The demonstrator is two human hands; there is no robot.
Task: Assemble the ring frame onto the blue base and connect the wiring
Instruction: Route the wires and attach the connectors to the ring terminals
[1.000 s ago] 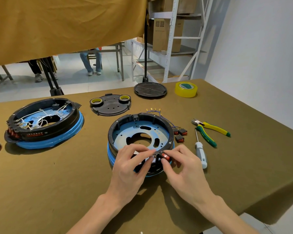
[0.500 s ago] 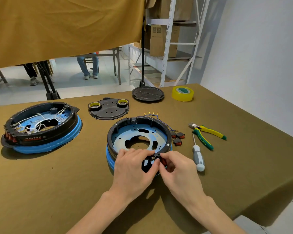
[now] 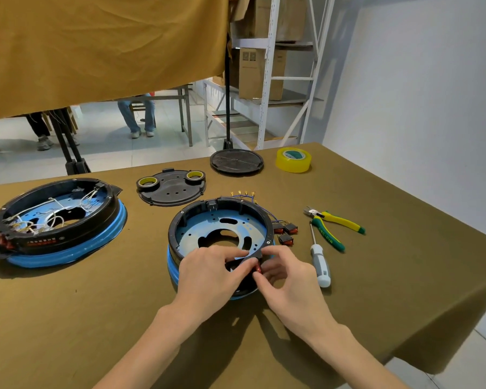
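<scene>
both hands meet at the ring frame's (image 3: pixel 222 220) six o'clock rim on the blue base (image 3: pixel 172 265), mid-tabletop: right hand (image 3: pixel 288 279) pinches a red switch (image 3: pixel 257 268), nearer the slot, while left hand (image 3: pixel 208 276) grips the rim beside it.

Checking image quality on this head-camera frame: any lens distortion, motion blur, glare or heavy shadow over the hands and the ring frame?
Head view: wide-angle bending curves the table edge and shelf uprights; focus is sharp on the left hand, right hand and ring frame, with no visible motion blur; soft shadows fall beneath the hands; mild sheen on the blue base, no harsh glare.
</scene>
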